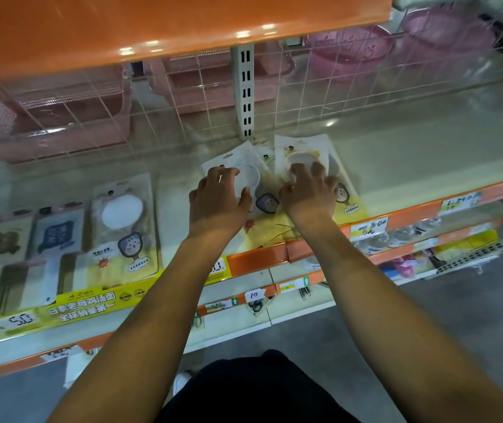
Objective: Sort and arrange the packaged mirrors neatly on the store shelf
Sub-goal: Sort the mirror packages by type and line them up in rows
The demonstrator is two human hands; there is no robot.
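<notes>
Both arms are bare, with no sleeves. The person wears dark clothes (253,389). One white shoe (181,381) peeks out.

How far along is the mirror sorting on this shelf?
Done: one mirror pack lies flat and square at the left. In hand: the left hand and right hand each rest on the askew, overlapping packs mid-shelf. Left: squaring those into a row.
</notes>
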